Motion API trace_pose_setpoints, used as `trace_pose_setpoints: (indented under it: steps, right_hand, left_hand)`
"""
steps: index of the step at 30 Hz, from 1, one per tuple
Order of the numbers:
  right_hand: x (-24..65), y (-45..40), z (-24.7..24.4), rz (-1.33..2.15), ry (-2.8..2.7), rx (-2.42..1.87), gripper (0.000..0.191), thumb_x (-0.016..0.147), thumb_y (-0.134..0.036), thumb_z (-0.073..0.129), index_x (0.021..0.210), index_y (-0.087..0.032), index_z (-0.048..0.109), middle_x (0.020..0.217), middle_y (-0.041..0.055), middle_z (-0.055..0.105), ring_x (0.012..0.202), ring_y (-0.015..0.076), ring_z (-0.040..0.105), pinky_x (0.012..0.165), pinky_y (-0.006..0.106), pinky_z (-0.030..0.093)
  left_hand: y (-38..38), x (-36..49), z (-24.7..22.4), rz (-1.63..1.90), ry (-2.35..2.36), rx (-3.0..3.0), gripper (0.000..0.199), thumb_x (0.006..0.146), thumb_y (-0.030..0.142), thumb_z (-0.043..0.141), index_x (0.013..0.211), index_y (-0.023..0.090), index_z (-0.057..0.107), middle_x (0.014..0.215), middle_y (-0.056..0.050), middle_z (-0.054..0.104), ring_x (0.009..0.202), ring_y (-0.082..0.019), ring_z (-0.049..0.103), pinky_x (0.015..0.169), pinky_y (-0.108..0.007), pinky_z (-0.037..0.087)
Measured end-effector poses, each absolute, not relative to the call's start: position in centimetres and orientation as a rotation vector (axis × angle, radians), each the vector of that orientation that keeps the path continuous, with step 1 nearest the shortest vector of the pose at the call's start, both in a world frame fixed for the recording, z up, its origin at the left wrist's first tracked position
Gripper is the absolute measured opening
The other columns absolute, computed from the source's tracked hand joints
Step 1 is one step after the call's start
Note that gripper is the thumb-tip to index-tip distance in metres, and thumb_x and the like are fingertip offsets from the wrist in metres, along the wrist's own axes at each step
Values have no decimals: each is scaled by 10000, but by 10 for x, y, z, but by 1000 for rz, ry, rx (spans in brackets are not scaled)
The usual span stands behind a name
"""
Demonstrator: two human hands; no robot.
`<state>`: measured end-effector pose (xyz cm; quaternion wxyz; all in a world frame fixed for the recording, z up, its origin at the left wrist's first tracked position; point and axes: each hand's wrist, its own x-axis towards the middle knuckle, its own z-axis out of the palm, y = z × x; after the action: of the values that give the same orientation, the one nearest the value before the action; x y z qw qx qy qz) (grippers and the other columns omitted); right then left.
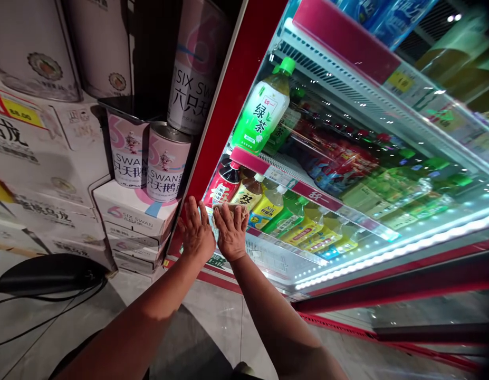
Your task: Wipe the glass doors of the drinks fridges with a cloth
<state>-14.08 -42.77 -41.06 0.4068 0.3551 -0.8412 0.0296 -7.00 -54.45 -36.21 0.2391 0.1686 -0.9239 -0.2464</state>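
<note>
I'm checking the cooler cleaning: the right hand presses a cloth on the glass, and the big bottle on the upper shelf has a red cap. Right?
Not quite. In the head view the green tea bottle has a green cap. The right hand does press a cloth on the cooler glass.

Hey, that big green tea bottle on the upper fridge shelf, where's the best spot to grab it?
Grip the green tea bottle around its narrower shoulder below the green cap, coming from the open front. It stands at the shelf's front edge, nothing blocking it, and the labelled body looks wide for one hand.

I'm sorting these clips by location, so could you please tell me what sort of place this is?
Most likely a shop or convenience store: a lit, red-framed drinks cooler holds rows of bottled tea, price labels run along its shelves, and stacked cartons of tinned goods stand beside it.
</note>
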Motion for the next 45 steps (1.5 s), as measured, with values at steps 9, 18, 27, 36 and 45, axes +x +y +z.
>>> trace_pose_setpoints:
  steps: [9,18,27,36,45]
  right_hand:
    - [-140,-447,-405,-23,-2188,1167,545,1040,-242,426,1573,-350,458,1592,-21,518,1601,241,235,1335,518,22]
    - [-146,-503,-373,59,-2129,1115,587,1029,-173,414,1590,-348,421,1644,-32,440,1611,241,211,1327,574,71]
    - [-138,-495,-406,47,-2109,1227,558,1049,-192,390,1592,-317,423,1632,-33,456,1598,190,252,1348,480,57]
    - [-142,-469,-438,54,-2100,1417,502,1030,-183,439,1511,-283,542,1540,8,579,1538,162,383,1337,428,137]
    - [-138,-416,-448,48,-2135,1216,560,1010,-183,447,1546,-337,497,1540,-14,576,1525,181,395,1326,437,123]
  left_hand:
    - [-574,-65,-325,-650,-2484,439,434,983,119,401,1356,44,611,1524,-254,481,1340,-345,582,1113,-457,495]
    - [-617,-65,-308,-801,-2386,557,476,931,50,419,1373,91,593,1383,-197,590,1267,-301,638,1057,-405,540]
    - [-615,-65,-307,-740,-2612,631,436,962,94,384,1323,35,621,1289,-245,677,1184,-322,691,1041,-428,534]
    - [-604,-71,-320,-643,-2848,669,616,919,63,400,1497,-148,379,1310,-336,655,1264,-342,657,1038,-397,528]
    - [-553,-67,-358,-671,-2664,560,745,961,142,469,1628,-34,189,1643,-404,184,1564,-481,197,1136,-589,431]
